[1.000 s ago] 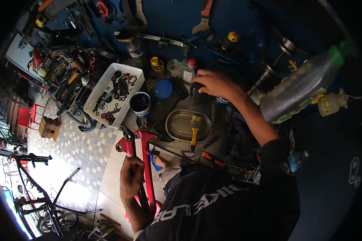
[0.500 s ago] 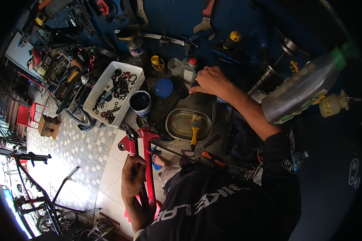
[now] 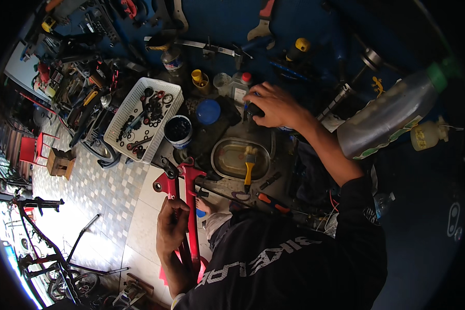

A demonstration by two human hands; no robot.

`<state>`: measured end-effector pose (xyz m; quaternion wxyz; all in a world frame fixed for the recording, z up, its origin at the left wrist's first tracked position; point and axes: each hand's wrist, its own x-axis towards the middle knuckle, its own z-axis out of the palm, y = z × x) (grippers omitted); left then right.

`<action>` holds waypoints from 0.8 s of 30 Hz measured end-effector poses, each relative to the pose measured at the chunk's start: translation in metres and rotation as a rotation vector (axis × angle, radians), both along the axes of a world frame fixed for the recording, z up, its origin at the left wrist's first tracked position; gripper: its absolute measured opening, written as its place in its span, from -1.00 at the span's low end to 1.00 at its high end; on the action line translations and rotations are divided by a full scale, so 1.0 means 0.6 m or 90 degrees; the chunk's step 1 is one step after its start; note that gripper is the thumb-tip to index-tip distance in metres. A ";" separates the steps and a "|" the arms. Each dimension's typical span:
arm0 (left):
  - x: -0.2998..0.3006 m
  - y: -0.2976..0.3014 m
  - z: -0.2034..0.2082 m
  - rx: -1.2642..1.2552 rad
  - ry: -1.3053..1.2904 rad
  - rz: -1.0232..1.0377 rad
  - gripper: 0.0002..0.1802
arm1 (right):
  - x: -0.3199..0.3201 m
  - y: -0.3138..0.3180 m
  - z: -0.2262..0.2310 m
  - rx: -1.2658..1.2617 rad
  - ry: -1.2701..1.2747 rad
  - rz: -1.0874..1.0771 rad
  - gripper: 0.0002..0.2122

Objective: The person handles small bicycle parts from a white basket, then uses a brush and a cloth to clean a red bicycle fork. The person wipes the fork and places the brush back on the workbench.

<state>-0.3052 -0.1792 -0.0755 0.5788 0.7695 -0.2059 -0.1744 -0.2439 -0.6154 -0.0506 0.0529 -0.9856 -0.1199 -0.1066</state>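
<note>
My left hand (image 3: 171, 225) is closed around a red bicycle frame part (image 3: 192, 206), a pair of long arms joined by pivot ends at the top. Over the far side of the bench, my right hand (image 3: 276, 105) curls its fingers and thumb around a dark rounded object (image 3: 254, 109), whose kind I cannot make out. Just beyond those fingers stands a grey bottle with a red cap (image 3: 239, 91). Nearer to me is an oval metal tray (image 3: 227, 172) with a yellow-handled brush (image 3: 249, 168) resting in it.
Left of the hands lies a white basket (image 3: 176, 98) of small parts. A tub of dark grease (image 3: 178, 130) and a blue lid (image 3: 208, 111) sit beside it. An orange-and-black tool (image 3: 274, 203) lies near the tray. A large bottle with a green cap (image 3: 387, 116) hangs at right.
My right hand has lifted slightly and turned, with its fingers spread wider around the dark object, which shows more now. My left hand keeps its hold on the red frame part.
</note>
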 end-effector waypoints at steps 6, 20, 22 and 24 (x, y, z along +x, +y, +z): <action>0.005 0.000 -0.001 0.003 -0.004 -0.006 -0.88 | 0.001 0.007 -0.018 -0.007 0.034 -0.094 -0.59; 0.006 -0.008 -0.007 -0.004 -0.027 -0.039 -0.82 | 0.001 -0.007 -0.115 0.271 -0.133 0.024 -0.68; 0.006 -0.009 -0.003 -0.001 -0.032 -0.041 -0.81 | 0.003 -0.002 -0.119 0.263 -0.158 0.020 -0.65; 0.007 -0.013 0.002 -0.020 -0.027 -0.047 -0.81 | 0.003 -0.004 -0.124 0.244 -0.177 0.016 -0.63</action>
